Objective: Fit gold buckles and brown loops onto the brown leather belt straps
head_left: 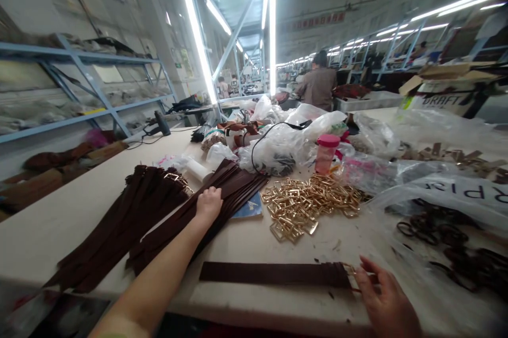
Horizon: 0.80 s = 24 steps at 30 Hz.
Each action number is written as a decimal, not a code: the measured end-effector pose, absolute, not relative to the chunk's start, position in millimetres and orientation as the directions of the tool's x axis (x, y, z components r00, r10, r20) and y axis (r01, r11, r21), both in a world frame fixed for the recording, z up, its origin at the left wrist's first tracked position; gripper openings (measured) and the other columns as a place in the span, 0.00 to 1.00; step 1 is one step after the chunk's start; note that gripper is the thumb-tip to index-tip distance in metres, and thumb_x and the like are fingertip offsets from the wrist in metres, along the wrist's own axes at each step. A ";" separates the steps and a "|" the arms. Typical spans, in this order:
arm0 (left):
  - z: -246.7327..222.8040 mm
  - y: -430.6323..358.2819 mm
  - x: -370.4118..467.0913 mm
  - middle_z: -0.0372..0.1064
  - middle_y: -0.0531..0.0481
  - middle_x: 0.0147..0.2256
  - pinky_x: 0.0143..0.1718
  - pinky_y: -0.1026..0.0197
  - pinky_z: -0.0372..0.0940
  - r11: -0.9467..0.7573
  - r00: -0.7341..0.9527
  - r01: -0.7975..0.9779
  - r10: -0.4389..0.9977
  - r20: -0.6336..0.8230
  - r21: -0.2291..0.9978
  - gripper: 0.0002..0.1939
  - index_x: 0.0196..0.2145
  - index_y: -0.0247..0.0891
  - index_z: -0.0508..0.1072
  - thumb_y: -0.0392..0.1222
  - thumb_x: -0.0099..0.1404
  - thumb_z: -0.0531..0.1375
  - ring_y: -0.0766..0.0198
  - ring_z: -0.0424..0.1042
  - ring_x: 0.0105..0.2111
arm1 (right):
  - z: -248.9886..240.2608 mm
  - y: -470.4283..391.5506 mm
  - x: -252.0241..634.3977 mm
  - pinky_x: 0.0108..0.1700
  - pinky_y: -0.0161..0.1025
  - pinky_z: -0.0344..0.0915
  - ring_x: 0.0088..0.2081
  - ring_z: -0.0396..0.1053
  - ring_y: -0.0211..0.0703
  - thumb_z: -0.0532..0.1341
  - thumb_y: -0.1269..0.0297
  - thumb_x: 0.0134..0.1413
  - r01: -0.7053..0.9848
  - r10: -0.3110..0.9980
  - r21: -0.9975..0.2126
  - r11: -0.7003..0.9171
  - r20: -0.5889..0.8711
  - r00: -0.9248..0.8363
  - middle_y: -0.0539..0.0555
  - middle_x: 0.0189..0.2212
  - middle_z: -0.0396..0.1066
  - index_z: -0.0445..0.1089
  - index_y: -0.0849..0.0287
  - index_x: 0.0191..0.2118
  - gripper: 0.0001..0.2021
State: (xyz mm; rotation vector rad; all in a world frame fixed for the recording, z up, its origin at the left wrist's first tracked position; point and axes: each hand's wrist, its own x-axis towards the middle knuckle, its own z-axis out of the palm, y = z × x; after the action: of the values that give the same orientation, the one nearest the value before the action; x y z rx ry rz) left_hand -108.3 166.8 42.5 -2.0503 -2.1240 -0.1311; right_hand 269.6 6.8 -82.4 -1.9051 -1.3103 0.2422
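My left hand (209,204) reaches forward over a fanned stack of dark brown leather straps (232,182), its fingers curled onto the upper straps. In front of me a single brown strap (270,273) lies flat and crosswise, with a gold buckle (350,270) at its right end. Beside that buckle is my right hand (383,290), thumb and fingers apart, fingertips close to or touching the metal. Left of the stack lies a bundle of brown straps (119,221) with buckles at its far end. A heap of loose gold buckles (313,200) sits beyond the single strap.
A blue booklet (249,207) lies partly under the stack. Behind the buckles stand a pink-lidded jar (326,154) and clear plastic bags (273,142). Dark loops (448,237) lie under plastic at right. Blue shelving (91,84) lines the left; a person (318,84) stands farther back.
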 end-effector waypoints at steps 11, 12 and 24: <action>52.2 160.8 -112.7 0.65 0.40 0.41 0.40 0.59 0.59 0.085 -0.076 0.991 0.994 0.083 -0.105 0.10 0.39 0.34 0.66 0.41 0.61 0.53 0.55 0.67 0.41 | -73.8 3.6 263.8 0.33 0.43 0.63 0.30 0.67 0.48 0.49 0.46 0.49 0.667 0.845 -0.722 -0.184 0.231 0.483 0.58 0.36 0.69 0.66 0.60 0.43 0.24; 56.7 153.7 -109.4 0.66 0.40 0.40 0.39 0.60 0.59 0.060 -0.053 0.994 0.996 0.071 -0.094 0.10 0.39 0.34 0.65 0.41 0.62 0.51 0.56 0.68 0.40 | -74.5 3.1 264.3 0.34 0.43 0.63 0.31 0.67 0.47 0.50 0.46 0.49 0.646 0.840 -0.742 -0.182 0.224 0.494 0.58 0.36 0.69 0.66 0.60 0.43 0.24; 74.4 7.4 -25.5 0.69 0.54 0.31 0.28 0.66 0.57 -0.203 0.523 0.734 0.778 -0.348 0.648 0.11 0.36 0.39 0.68 0.45 0.57 0.54 0.64 0.67 0.30 | -20.4 -19.4 240.8 0.28 0.37 0.62 0.25 0.61 0.37 0.51 0.46 0.50 0.256 0.928 -0.966 0.023 0.116 0.354 0.53 0.32 0.64 0.57 0.61 0.52 0.29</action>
State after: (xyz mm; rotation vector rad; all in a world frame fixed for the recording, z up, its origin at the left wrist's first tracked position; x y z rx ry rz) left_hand -25.5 7.4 74.4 -3.3556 -2.1109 -0.1204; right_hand 240.8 -19.4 -20.4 -1.4876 -1.1286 0.7465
